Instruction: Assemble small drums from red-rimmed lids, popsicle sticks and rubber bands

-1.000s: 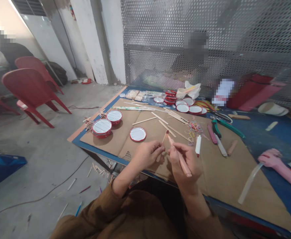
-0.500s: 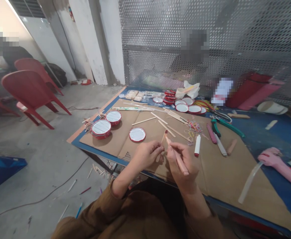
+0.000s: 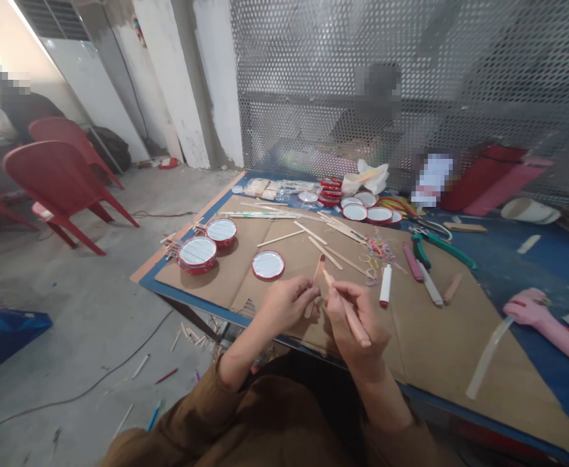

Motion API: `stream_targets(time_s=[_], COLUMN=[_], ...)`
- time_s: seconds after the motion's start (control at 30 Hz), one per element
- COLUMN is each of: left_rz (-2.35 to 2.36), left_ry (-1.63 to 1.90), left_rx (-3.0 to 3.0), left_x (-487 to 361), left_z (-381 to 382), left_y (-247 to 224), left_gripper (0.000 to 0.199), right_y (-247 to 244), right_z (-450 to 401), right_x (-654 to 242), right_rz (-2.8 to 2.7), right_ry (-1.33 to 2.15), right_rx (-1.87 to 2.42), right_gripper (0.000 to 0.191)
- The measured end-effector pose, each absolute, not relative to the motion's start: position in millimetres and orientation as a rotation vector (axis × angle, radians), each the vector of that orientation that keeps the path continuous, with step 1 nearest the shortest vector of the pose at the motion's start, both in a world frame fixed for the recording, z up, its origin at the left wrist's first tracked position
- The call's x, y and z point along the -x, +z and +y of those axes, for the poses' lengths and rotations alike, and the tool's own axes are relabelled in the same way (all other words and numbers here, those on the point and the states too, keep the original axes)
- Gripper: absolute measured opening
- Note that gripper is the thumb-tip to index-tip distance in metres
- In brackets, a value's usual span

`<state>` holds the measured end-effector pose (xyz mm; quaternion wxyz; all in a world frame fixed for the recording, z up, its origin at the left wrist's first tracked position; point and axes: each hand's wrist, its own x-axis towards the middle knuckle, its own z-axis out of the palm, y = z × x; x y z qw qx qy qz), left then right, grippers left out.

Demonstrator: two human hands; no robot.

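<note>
My left hand point(image 3: 291, 301) pinches a thin wooden craft stick point(image 3: 318, 272) upright, its top end coloured dark red. In my right hand point(image 3: 359, 318) is a peach-coloured marker point(image 3: 355, 324), held like a pen with its tip close to the stick's coloured end; I cannot tell whether they touch. A white marker with a red end point(image 3: 385, 285) lies right of my right hand. Beyond the hands several bare craft sticks point(image 3: 326, 253) are scattered on cardboard point(image 3: 415, 344). Left of them is a round white disc with a red rim point(image 3: 267, 265).
Two small red-rimmed drums point(image 3: 196, 253) stand at the table's left. Coloured rubber bands point(image 3: 382, 248), green-handled pliers point(image 3: 447, 251) and more red-rimmed discs point(image 3: 355, 212) lie farther back. A pink glue gun point(image 3: 551, 324) rests at right. Behind is a perforated metal screen point(image 3: 304, 97); red chairs point(image 3: 65, 181) stand left.
The marker's tip has shifted very slightly against the stick's red end. Both hands keep their grips and nearly the same places; the view has moved a little.
</note>
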<state>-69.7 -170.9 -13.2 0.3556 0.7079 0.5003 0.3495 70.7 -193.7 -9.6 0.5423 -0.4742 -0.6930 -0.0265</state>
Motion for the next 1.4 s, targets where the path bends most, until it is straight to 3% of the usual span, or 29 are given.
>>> stream_targets(time_s=[1.4], left_rz=[1.316], left_ry=[0.874], left_rx=[-1.863], left_x=[69.8], left_z=[-171.8], left_y=[-12.3], left_gripper=[0.027], right_y=[-11.4], right_z=[-193.6], right_x=[-70.0], right_rz=[-1.658], right_ry=[0.003], right_rx=[1.112], right_gripper=[0.011])
